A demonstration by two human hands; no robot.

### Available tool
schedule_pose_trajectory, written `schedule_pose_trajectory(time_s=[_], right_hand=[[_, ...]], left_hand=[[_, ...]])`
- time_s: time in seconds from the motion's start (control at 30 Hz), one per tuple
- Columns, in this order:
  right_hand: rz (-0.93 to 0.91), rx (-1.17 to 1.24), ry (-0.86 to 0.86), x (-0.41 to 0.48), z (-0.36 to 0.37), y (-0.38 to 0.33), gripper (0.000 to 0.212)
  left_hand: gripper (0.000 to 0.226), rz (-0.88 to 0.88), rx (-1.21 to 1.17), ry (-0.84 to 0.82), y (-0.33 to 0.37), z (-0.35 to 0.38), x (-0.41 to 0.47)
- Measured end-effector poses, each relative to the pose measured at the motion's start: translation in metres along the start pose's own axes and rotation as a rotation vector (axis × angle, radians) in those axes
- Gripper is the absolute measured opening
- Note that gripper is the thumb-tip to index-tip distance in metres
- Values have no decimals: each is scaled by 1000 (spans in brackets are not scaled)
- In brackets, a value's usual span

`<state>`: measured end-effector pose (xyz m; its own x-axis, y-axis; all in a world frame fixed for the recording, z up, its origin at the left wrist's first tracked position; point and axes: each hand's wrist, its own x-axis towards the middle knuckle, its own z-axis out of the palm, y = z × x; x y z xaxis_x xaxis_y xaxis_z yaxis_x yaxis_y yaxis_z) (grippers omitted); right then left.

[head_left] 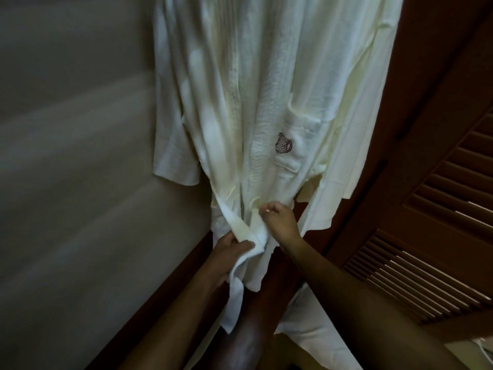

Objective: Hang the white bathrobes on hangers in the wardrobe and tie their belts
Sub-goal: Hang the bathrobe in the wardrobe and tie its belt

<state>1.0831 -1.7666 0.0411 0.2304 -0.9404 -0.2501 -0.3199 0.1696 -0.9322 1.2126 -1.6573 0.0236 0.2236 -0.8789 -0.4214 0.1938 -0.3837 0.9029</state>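
Observation:
A white bathrobe [266, 89] hangs in front of me, with a dark swirl logo on its chest pocket [284, 146]. Its hanger is out of view above. The white belt [241, 228] gathers the robe at the waist, and one end hangs down past my left wrist. My left hand [226, 259] grips the belt just below the gathered waist. My right hand [280, 220] is closed on the belt at the waist, right of the left hand. A second white robe [354, 145] hangs behind the first, on the right.
A beige wardrobe wall [80, 156] fills the left side. A dark wooden louvred door [440, 222] stands open on the right. A dark wooden base edge [165, 284] runs along the bottom, and white fabric [314, 327] lies low on the right.

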Motion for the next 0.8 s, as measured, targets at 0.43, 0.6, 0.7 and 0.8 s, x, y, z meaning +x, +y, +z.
schedule_pose_trajectory(time_s=[0.43, 0.6, 0.7, 0.8], right_hand=[[-137, 336, 36, -41, -67, -42, 50], [-238, 613, 330, -72, -103, -15, 46], [-208, 651, 434, -88, -112, -2, 52], [-200, 765, 446, -96, -117, 4, 58]], left_hand=[[23, -39, 339, 179, -6, -17, 58], [30, 18, 488, 188, -4, -18, 74], [50, 15, 635, 212, -9, -21, 82], [58, 39, 706, 227, -10, -21, 85]])
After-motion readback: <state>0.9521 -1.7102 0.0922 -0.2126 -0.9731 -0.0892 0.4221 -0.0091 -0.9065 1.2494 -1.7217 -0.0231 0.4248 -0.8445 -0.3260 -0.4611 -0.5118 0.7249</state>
